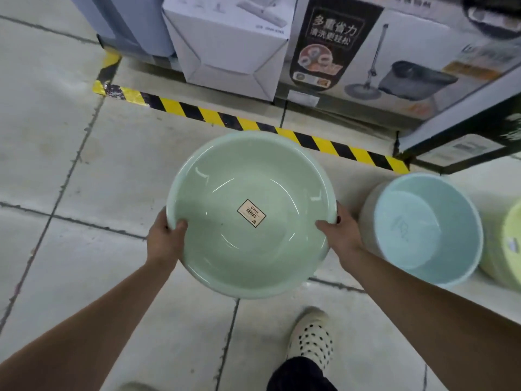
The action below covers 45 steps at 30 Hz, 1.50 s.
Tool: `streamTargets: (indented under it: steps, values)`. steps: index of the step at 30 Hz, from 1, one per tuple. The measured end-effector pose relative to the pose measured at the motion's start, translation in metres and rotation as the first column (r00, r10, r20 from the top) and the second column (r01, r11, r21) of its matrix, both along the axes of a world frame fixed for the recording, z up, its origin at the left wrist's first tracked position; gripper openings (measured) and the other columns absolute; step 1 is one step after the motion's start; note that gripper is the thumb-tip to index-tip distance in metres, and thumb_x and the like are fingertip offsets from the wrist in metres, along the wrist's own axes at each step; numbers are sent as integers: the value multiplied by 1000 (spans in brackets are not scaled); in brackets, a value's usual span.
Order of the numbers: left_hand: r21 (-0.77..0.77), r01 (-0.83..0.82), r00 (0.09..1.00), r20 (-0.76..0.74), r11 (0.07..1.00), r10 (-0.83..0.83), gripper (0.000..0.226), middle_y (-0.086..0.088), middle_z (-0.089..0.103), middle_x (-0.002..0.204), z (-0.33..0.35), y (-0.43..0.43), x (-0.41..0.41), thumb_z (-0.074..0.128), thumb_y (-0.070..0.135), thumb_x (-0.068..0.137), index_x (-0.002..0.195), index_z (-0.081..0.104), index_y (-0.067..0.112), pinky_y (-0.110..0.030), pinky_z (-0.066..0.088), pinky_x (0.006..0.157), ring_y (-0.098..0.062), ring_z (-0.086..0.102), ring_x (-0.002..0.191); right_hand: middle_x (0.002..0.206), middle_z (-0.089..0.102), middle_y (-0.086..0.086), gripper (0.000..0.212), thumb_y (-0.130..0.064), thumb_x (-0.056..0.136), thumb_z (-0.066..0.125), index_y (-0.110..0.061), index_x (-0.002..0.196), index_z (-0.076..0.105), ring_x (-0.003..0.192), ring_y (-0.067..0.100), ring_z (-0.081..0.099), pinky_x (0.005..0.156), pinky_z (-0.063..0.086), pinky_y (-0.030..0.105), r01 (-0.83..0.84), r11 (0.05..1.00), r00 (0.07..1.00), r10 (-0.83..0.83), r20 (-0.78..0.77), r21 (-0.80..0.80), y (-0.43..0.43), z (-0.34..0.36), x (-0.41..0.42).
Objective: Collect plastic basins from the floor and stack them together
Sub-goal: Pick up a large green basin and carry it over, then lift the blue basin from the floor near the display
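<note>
I've got the green basin (251, 213) off the floor, left hand (163, 239) and right hand (339, 234) both clamped on its rim; next, nest it into the blue basin (425, 230) just right of it.

A round pale green plastic basin (251, 214) was held off the tiled floor, mouth up and tilted slightly toward the viewer, with a small rectangular label reading "CHN SERIES" stuck on its inside bottom. To its right, a round light blue plastic basin (425, 230) was tipped leftward. At the far right edge, a yellow-green plastic basin (507, 249) was only partly visible.
</note>
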<state>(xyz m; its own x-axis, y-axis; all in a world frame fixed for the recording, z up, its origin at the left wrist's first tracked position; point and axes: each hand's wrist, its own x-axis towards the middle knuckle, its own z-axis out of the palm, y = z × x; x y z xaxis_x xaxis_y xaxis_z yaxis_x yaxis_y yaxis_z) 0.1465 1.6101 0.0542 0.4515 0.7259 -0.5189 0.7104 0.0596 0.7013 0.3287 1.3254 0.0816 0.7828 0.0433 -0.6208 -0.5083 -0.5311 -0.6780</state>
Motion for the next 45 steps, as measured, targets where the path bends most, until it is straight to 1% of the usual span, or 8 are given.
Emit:
streamTargets:
  steps: [6,16,22,27,30,35,41,45]
  values:
    - [13,-12,999,42,1000,12,50,0,67,101,-50,-19,25,54,26,76,126,59,22,-35,49,79,-25,62,93,94,67,-7,51,2,81,65,-24,125,59,94,23,63,85,54,36,65,998,998,-64,-24,18,-22,-61,14]
    - [17,17,993,-115,1000,-15,52,-11,66,107,-63,-25,32,61,32,76,126,59,17,-46,50,88,-36,62,103,91,64,-9,48,-7,86,69,-20,131,55,86,17,63,74,55,31,19,999,993,-13,-113,51,-46,-86,7]
    - [157,294,952,-140,943,-274,54,-13,38,147,0,-67,103,66,25,88,138,48,14,-38,35,111,-32,45,129,98,68,-3,36,-26,90,62,-27,126,59,78,24,68,80,59,41,118,988,992,-122,-35,-102,-116,-25,34]
    - [-146,387,919,134,910,-370,36,5,56,130,43,-189,189,68,23,90,124,60,21,-32,45,101,-15,54,122,106,68,12,28,-28,89,65,-25,117,63,93,30,67,68,58,36,369,918,929,-366,46,-146,-208,19,67]
    - [-222,435,897,191,873,-399,36,3,60,129,54,-252,215,67,20,90,125,59,18,-30,44,103,-12,55,121,103,69,9,29,-31,86,63,-31,115,65,94,27,66,82,57,44,426,887,905,-419,77,-177,-254,32,71]
    - [-277,441,897,117,853,-426,54,-3,54,141,26,-307,246,73,25,85,133,52,14,-37,41,109,-17,50,130,116,65,11,44,-28,87,64,-24,131,59,102,23,60,85,42,29,441,869,898,-429,100,-225,-305,17,72]
    - [-279,574,787,-72,770,-613,91,-11,40,151,-41,-336,264,79,38,77,149,30,14,-37,37,110,-25,43,136,145,44,18,76,-27,84,70,-20,150,32,132,33,45,108,38,45,599,759,793,-606,61,-255,-340,-38,64]
    - [-297,531,834,14,794,-552,76,-7,58,133,-74,-353,267,78,19,79,143,38,10,-35,48,98,-20,60,110,133,53,10,73,-18,85,69,-17,148,33,114,26,54,102,44,44,647,744,757,-653,21,-166,-342,-79,56]
